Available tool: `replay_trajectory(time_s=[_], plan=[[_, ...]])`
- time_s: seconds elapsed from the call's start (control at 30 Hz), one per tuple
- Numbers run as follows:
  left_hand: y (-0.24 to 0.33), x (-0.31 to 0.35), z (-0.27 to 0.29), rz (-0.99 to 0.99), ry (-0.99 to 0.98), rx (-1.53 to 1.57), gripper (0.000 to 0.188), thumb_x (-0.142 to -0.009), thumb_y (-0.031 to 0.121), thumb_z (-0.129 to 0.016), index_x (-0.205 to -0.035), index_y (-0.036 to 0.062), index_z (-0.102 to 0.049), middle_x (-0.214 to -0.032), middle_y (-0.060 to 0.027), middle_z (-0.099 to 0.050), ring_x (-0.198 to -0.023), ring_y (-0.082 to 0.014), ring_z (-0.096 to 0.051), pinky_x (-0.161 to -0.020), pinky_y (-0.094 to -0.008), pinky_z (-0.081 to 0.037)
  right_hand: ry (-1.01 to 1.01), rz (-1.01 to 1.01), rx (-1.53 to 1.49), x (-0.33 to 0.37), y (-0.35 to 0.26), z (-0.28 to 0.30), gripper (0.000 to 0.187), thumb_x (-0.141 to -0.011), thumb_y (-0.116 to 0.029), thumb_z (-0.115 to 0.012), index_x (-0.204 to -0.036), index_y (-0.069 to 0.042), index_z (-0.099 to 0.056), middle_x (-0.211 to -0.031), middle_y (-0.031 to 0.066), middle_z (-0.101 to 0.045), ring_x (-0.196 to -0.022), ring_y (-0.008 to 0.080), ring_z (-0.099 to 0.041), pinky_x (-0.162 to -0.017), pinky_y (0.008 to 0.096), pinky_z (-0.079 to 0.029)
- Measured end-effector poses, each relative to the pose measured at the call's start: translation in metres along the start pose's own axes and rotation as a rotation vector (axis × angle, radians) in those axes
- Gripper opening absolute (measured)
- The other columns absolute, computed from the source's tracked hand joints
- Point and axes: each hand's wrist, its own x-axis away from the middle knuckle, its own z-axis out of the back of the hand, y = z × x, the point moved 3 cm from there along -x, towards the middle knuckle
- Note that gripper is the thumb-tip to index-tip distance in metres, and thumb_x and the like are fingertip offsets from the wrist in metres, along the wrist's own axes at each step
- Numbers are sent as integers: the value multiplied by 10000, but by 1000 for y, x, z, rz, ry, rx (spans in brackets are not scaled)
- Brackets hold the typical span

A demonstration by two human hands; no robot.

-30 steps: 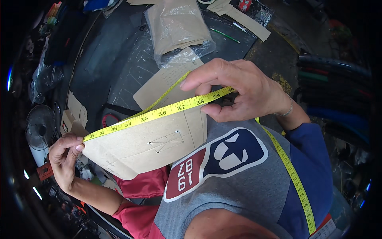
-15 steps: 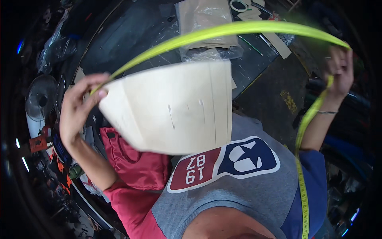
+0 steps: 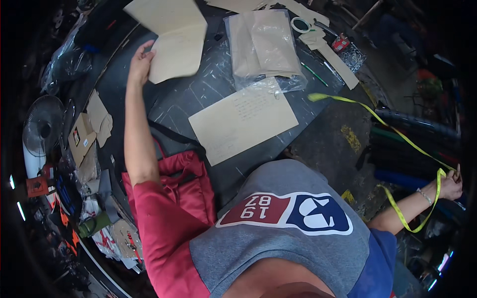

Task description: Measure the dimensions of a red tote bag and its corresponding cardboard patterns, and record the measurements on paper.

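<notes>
My left hand (image 3: pixel 141 64) reaches to the far left of the table, its fingers closed at the edge of a creased beige card pattern piece (image 3: pixel 181 47). Out to the right, my right hand (image 3: pixel 451 185) grips a yellow tape measure (image 3: pixel 382 121). One end of the tape trails toward the table's right edge, and a loop of it hangs by my wrist. In the middle of the table lies a beige sheet (image 3: pixel 243 121) with handwriting. Behind it is a clear plastic bag of beige card pieces (image 3: pixel 263 47).
A red fabric bag (image 3: pixel 186 186) lies at the near left. Around the far right are a tape roll (image 3: pixel 300 25), a green pen (image 3: pixel 314 74) and a card strip (image 3: pixel 338 64). A fan (image 3: pixel 43 126) and an opened cardboard box (image 3: pixel 82 138) stand at the left.
The card piece has gone from in front of my chest to the far left with my left hand. The tape has left that hand, and my right hand has moved outward and nearer.
</notes>
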Motion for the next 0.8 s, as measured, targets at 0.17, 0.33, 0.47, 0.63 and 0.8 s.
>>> replay_trajectory(time_s=[0.17,0.33,0.47,0.63,0.8], plan=[[-99,-47,-6,64,221,53,366,-1001,57,-608,-1365,29,-628,-1178,-102,-682,-1037,-146,-633,-922,-269,-502,-360,123,371,195,-113,-211,288,-1046,-109,-551,-1096,150,-665,-844,192,-752,-672,144,-680,-628,220,-520],[-98,-18,-30,-25,239,-416,600,-912,140,-723,-1461,8,-522,-1413,-214,-591,-1203,-289,-635,-1043,-348,-486,-743,-342,194,334,-110,-280,589,-1100,-166,-479,-1591,-78,-166,-1113,171,-711,-638,110,-607,-591,223,-504],[-4,68,-137,-264,131,-567,579,-906,320,-738,-1374,9,-597,-1362,-210,-638,-1230,-305,-640,-1048,-406,-496,-879,-883,-213,425,-90,-311,196,-1081,-161,-518,-1243,-53,-495,-993,112,-691,-675,119,-635,-555,205,-448],[115,254,-284,-446,-681,-148,588,-998,260,-692,-1510,71,-473,-1181,-103,-703,-1137,-184,-640,-1018,-339,-495,-1078,-865,-516,468,-111,-387,174,-1069,-141,-541,-1189,-27,-488,-1109,140,-651,-1011,203,-678,-856,328,-553],[126,289,-279,154,-694,291,446,-992,132,-684,-1404,17,-558,-722,-35,-676,-637,-100,-627,-571,-219,-470,-1156,-781,-695,413,-85,-440,143,-1045,-128,-595,-1120,-9,-573,-913,132,-700,-728,207,-705,-628,295,-576]])
